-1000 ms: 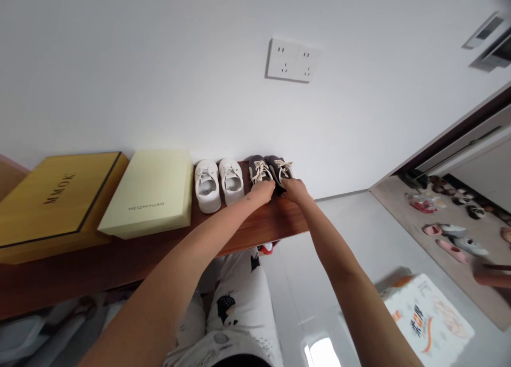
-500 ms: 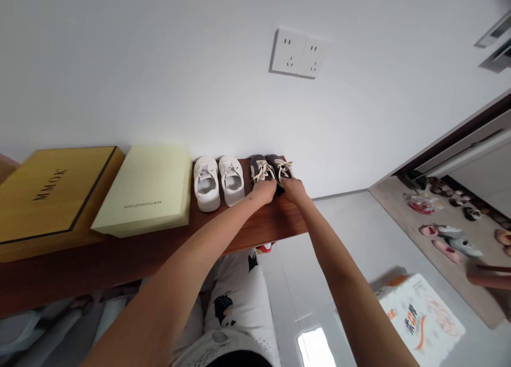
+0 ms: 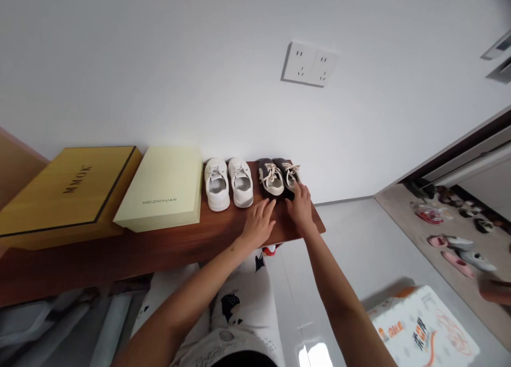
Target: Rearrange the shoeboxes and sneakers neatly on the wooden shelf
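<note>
Hands lay open, fingers spread, gripping nothing: left hand [image 3: 259,224] on the reddish-brown wooden desk [image 3: 207,238] just behind a pair of dark grey lace-up shoes [image 3: 276,176], right hand [image 3: 300,207] touching one heel. The pair already stood squared against the wall [image 3: 159,63], beside white sneakers [image 3: 229,181].

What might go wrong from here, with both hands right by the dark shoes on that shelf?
1. The dark shoes stand close to the right end of the shelf. A nudge from the right hand, whose fingers reach the nearer heel, may push one over the edge.
2. Their pale laces lie loose on top and might snag a finger of the left hand.
</note>
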The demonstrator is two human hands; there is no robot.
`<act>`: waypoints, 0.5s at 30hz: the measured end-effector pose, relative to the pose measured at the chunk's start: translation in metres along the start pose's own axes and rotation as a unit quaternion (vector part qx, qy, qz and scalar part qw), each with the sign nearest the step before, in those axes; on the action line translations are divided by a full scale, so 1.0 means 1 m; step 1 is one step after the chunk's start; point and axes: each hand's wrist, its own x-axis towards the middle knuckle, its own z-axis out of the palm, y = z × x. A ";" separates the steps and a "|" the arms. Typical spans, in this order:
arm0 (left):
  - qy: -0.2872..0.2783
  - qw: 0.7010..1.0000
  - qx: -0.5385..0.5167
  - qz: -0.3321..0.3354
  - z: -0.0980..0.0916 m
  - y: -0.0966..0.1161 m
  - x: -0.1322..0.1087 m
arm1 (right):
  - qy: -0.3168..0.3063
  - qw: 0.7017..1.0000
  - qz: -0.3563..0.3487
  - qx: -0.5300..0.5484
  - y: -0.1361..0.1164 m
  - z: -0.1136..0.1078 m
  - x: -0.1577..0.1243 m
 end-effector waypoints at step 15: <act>-0.029 0.897 -0.270 -0.349 -0.057 -0.091 -0.249 | -0.254 0.917 -0.052 0.303 -0.159 0.067 -0.255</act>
